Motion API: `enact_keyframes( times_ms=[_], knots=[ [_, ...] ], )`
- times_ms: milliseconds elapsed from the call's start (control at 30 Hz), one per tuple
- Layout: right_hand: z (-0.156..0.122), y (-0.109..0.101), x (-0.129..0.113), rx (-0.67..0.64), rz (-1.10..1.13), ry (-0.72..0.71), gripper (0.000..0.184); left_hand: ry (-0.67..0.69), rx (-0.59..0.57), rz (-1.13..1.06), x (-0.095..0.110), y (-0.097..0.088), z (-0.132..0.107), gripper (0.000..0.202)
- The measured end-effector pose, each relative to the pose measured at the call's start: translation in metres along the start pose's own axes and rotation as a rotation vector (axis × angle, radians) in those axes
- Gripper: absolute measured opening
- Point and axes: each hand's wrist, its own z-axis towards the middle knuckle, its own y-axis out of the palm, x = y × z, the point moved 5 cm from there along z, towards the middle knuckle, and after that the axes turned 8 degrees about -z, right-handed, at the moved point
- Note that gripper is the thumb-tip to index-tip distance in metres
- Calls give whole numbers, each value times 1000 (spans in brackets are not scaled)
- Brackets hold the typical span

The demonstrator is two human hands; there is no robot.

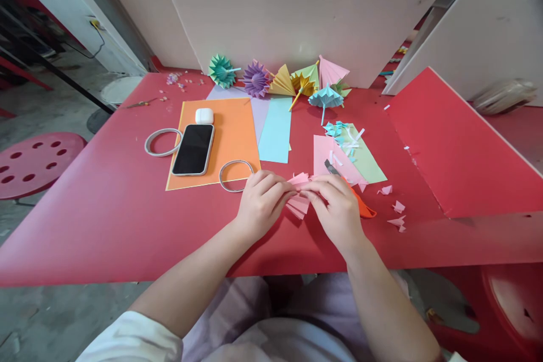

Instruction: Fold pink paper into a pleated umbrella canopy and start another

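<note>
Between my two hands is a pleated pink paper piece, its folds fanning out above and below my fingertips. My left hand pinches it from the left, and my right hand pinches it from the right. My fingers cover its middle. Partly under my right hand lies a pair of scissors with orange handles, a dark blade end showing above the knuckles. Just beyond is a flat pink paper sheet. Several small pink paper scraps lie to the right of my right hand.
An orange sheet bears a phone and a white earbud case. Tape rolls lie nearby. Folded paper umbrellas line the back wall. Blue and white scraps cover a green sheet. A red board stands right.
</note>
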Motion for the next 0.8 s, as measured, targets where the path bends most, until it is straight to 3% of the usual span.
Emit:
enact_keyframes(
  times_ms=[167,300,500,600,800],
  knots=[
    [0,-4,4,-83,69,80,11,-126,63,-107,-11,-3,1,7],
    [-1,-1,0,-84,49,-1,14,-196,81,-140,-15,-3,0,7],
    [-2,-2,-5,5,-5,-60,18,-37,131,-83,-4,-6,-1,14],
    [-2,-4,-6,27,-34,-58,17,46,94,-59,1,-4,0,15],
    [-2,-2,-7,-8,-70,-63,14,117,99,-20,4,-4,0,10]
  ],
)
